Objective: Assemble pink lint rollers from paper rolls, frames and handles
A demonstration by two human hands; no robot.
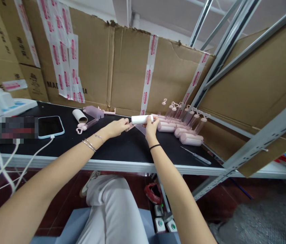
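Observation:
A white cylindrical tube [139,119] is held level above the black tabletop by my right hand [152,127], whose fingers wrap round its right end. Just off the tube's left end is my left hand [118,128], its fingers pinched together. A small pinkish bit shows at those fingertips, too small to name. Beneath the tube lies a flat translucent pinkish piece [140,129], partly hidden by my right hand. Left of my hands rest an open-ended white tube [80,116], a translucent lilac part [93,111] and a clear pink tube with a heart-shaped loop [88,126].
Several pale pink cylinders [191,139] with looped clear tubes lie at the right. A screwdriver [200,158] sits near the front edge. A phone [50,126], cables and a power strip [18,109] occupy the left. Cardboard [130,71] walls the back; a metal post [259,142] stands right.

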